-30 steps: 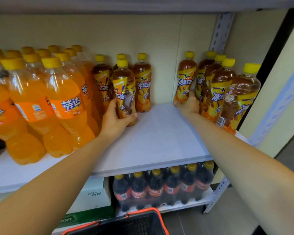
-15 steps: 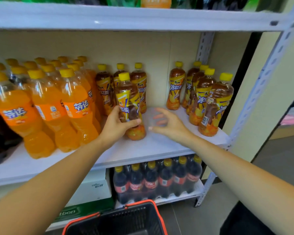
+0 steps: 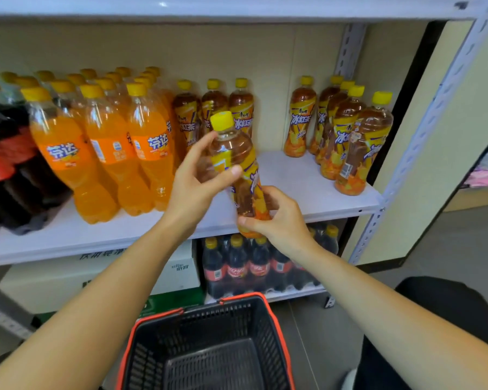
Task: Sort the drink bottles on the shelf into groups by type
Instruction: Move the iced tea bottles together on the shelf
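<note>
Tea bottle (image 3: 238,164) was tilted in the air just off the shelf's (image 3: 307,190) front edge. Left hand (image 3: 197,187) was wrapped round its shoulder and right hand (image 3: 279,218) curled round the base. Both grips looked kinda loose, so a sloppy handoff could've dropped it into the basket (image 3: 209,319) below, imo.

**Tea bottle (image 3: 248,190), held, frame centre**

Yellow cap, tilted, before the shelf (image 3: 307,178) edge. Left hand (image 3: 192,190) grips its upper part, right hand (image 3: 282,220) its base.
Centre left: orange sodas (image 3: 107,147).
Back centre: three teas (image 3: 213,105).
Right: five teas (image 3: 347,136).
Far left: dark bottles (image 3: 3,170).
Lower centre: colas (image 3: 237,268).
Bottom centre: basket (image 3: 209,347), black, red rim.
</note>
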`<state>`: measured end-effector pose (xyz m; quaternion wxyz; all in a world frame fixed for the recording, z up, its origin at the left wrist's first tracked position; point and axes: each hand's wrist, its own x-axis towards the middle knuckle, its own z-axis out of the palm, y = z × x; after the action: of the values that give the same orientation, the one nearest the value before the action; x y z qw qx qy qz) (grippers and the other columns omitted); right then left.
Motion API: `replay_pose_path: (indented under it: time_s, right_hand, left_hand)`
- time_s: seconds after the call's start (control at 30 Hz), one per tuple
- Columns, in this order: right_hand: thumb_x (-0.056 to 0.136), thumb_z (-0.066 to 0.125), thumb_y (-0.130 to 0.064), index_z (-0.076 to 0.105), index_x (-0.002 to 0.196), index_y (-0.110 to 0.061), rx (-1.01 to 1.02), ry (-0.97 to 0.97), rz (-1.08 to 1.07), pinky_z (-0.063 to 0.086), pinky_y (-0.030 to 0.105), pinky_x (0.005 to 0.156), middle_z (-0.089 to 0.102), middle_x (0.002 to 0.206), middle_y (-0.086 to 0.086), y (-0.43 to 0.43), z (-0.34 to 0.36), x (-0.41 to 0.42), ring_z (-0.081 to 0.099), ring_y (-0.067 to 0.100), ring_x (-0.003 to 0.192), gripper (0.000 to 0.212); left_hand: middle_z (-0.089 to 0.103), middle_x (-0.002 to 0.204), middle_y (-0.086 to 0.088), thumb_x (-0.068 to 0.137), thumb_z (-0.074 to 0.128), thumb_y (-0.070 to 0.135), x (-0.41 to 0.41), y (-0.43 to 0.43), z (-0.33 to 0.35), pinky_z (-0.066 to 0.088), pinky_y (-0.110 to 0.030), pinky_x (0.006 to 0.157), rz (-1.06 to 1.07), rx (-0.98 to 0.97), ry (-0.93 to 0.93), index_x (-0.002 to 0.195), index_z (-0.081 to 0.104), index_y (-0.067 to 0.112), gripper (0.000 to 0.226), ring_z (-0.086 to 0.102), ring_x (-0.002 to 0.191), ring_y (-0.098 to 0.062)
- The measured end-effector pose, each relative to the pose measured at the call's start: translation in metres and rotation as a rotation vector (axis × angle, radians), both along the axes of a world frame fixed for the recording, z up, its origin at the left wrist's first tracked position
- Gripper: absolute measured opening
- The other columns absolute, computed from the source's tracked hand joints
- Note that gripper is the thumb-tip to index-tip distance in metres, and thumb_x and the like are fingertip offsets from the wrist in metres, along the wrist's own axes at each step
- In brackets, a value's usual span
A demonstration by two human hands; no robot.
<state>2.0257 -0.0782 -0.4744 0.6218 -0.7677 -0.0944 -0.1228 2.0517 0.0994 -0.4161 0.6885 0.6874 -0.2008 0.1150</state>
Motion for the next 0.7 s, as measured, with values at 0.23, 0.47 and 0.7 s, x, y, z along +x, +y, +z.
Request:
replay_pose_path:
  time_s: [0.23,0.47,0.7]
  right_hand:
    - [0.074,0.088,-0.007,0.055,0.112,-0.015,0.231,0.101,0.073,0.057,0.024,0.069,0.076,0.102,0.003,-0.002,0.000,-0.006,0.074,0.015,0.085,0.051]
    - [0.081,0.081,-0.026,0.065,0.099,-0.019,0.520,0.233,0.147,0.056,0.027,0.061,0.074,0.097,-0.001,-0.010,0.007,-0.001,0.071,0.012,0.078,0.025]
    - [0.075,0.080,-0.010,0.060,0.120,-0.017,0.594,0.304,0.242,0.059,0.040,0.077,0.069,0.122,0.017,-0.020,0.010,0.000,0.071,0.030,0.099,0.050]
  left_hand:
    - [0.065,0.134,-0.012,0.085,0.063,0.011,0.006,0.019,0.004,0.056,-0.043,0.096,-0.156,-0.124,0.146,0.151,0.041,0.014,0.070,0.065,0.116,-0.026]
    - [0.071,0.120,-0.001,0.084,0.076,0.026,0.008,0.016,-0.004,0.060,-0.047,0.089,0.055,-0.212,0.154,0.140,0.048,0.011,0.064,0.070,0.108,-0.018]
    - [0.075,0.117,0.001,0.101,0.065,0.026,0.014,0.021,-0.003,0.058,-0.033,0.086,0.083,-0.230,0.184,0.129,0.062,0.016,0.030,0.072,0.103,-0.012]
